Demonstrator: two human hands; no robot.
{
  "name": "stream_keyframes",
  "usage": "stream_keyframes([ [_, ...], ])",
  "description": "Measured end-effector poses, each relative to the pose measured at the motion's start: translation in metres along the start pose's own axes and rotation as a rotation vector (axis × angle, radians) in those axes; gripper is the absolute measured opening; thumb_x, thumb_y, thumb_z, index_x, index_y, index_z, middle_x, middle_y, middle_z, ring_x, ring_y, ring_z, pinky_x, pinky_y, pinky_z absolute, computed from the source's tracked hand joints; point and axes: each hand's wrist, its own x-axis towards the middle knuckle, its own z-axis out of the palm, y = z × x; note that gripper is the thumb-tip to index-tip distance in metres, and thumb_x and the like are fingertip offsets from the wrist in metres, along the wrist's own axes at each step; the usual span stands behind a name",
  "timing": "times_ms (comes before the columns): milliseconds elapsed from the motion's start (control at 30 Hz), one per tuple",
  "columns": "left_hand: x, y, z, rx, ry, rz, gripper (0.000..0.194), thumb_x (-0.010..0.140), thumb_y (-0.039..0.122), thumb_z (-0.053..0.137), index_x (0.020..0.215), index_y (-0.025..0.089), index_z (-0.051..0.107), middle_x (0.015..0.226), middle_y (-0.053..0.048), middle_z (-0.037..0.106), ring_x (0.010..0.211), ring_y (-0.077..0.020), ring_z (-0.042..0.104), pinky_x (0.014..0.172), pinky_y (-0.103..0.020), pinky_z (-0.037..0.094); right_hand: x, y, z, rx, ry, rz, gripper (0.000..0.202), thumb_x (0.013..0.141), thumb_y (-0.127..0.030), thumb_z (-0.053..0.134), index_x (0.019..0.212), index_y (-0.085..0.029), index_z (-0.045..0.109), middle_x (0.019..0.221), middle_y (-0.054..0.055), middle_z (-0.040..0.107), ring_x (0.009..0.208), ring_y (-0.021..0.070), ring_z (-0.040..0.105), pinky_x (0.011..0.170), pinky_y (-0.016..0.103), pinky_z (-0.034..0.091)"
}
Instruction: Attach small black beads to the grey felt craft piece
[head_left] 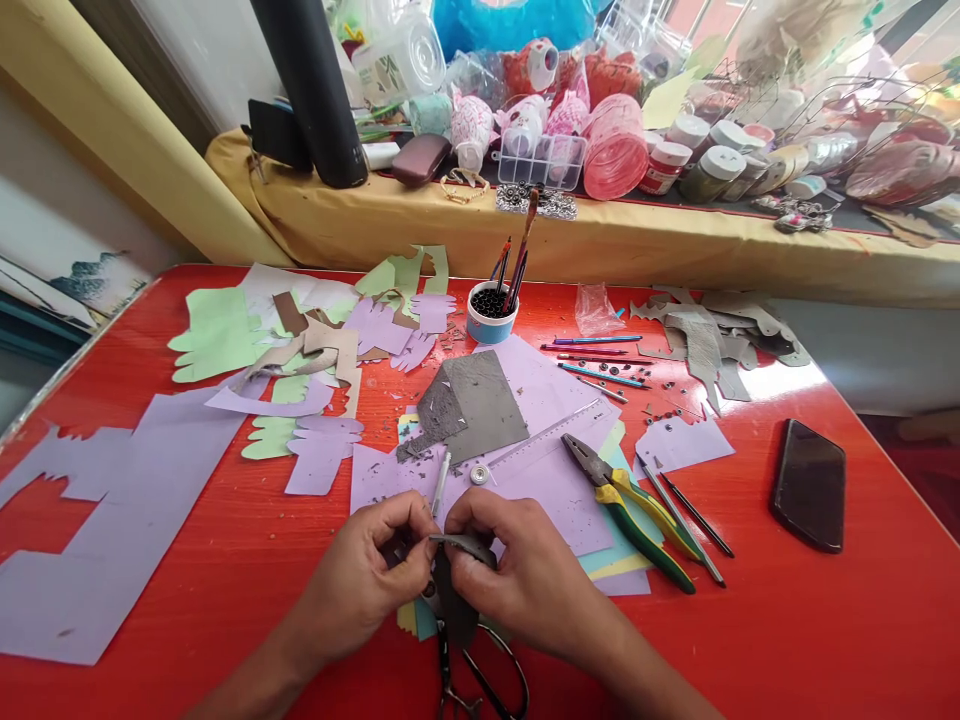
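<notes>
Right there at the lower middle, a dark grey piece hangs between the person's hands: the left hand pinches its left edge in the fingertips, the right hand grips its bent right side. Scissors show below, partly hidden by it.

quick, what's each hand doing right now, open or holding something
Left hand: closed, pinching the edge of a dark grey piece.
Right hand: closed, holding the same dark grey piece between thumb and fingers.
</notes>
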Motion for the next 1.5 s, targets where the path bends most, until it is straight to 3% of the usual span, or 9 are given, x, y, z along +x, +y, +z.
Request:
stream_keyframes([
  [200, -0.002, 0.003, 0.006, -0.033, 0.066, -0.055, 0.029, 0.082, 0.045, 0.076, 0.076, 0.020, 0.062, 0.064, 0.003, 0.055, 0.059, -0.0128, 0.049, 0.053, -0.022, 0.042, 0.003, 0.000, -0.001, 0.028, 0.045, -0.002, 0.015, 0.080, -0.009, 0.057, 0.086, -0.023, 0.057, 0.071, -0.006, 0.055, 0.065, 0.0125, 0.048, 0.060, 0.023, 0.036],
  [433, 0.000, 0.006, 0.006, -0.124, 0.163, -0.021, 0.037, 0.079, 0.050, 0.082, 0.075, 0.018, 0.065, 0.066, 0.003, 0.058, 0.061, -0.0118, 0.052, 0.057, -0.021, 0.046, 0.004, -0.003, 0.001, 0.097, 0.024, -0.015, 0.010, 0.093, -0.015, 0.061, 0.100, -0.023, 0.060, 0.088, -0.003, 0.066, 0.078, 0.0147, 0.058, 0.070, 0.024, 0.044],
  [600, 0.001, -0.003, 0.006, -0.288, 0.100, -0.092, 0.040, 0.080, 0.053, 0.085, 0.076, 0.018, 0.064, 0.061, 0.005, 0.056, 0.055, -0.0096, 0.048, 0.053, -0.019, 0.042, 0.004, 0.000, 0.003, 0.115, 0.041, -0.024, 0.013, 0.095, -0.011, 0.059, 0.100, -0.023, 0.060, 0.086, -0.004, 0.067, 0.077, 0.0137, 0.059, 0.071, 0.024, 0.044],
  [800, 0.001, -0.010, 0.004, -0.392, 0.093, -0.103, 0.036, 0.082, 0.043, 0.087, 0.072, 0.018, 0.064, 0.060, 0.005, 0.059, 0.056, -0.0087, 0.049, 0.055, -0.018, 0.043, 0.003, 0.000, 0.000, 0.160, -0.006, -0.003, 0.009, 0.100, -0.015, 0.060, 0.101, -0.024, 0.060, 0.082, -0.005, 0.065, 0.072, 0.0127, 0.056, 0.067, 0.023, 0.043],
  [1033, -0.006, 0.004, 0.005, -0.212, 0.137, -0.001, 0.035, 0.086, 0.052, 0.081, 0.082, 0.019, 0.071, 0.069, 0.002, 0.065, 0.059, -0.0121, 0.058, 0.055, -0.021, 0.051, 0.004, 0.001, 0.000, 0.173, 0.048, -0.033, 0.010, 0.098, -0.014, 0.062, 0.100, -0.024, 0.061, 0.080, -0.005, 0.066, 0.072, 0.0125, 0.059, 0.068, 0.022, 0.045],
  [1200, -0.008, 0.004, 0.009, -0.054, 0.191, 0.049, 0.031, 0.089, 0.050, 0.075, 0.085, 0.019, 0.073, 0.067, 0.002, 0.064, 0.056, -0.0120, 0.056, 0.052, -0.021, 0.049, 0.004, 0.001, 0.001, 0.151, 0.083, -0.086, 0.008, 0.098, -0.018, 0.063, 0.105, -0.023, 0.063, 0.087, -0.002, 0.068, 0.077, 0.0141, 0.062, 0.071, 0.024, 0.049],
  [1500, -0.005, 0.006, 0.003, -0.042, 0.081, 0.063, 0.028, 0.093, 0.046, 0.072, 0.089, 0.019, 0.075, 0.075, -0.001, 0.068, 0.070, -0.0146, 0.063, 0.063, -0.022, 0.054, 0.002, 0.001, -0.001, 0.080, 0.125, -0.074, 0.017, 0.091, -0.008, 0.060, 0.097, -0.023, 0.064, 0.084, -0.002, 0.071, 0.074, 0.0146, 0.065, 0.069, 0.024, 0.049],
])
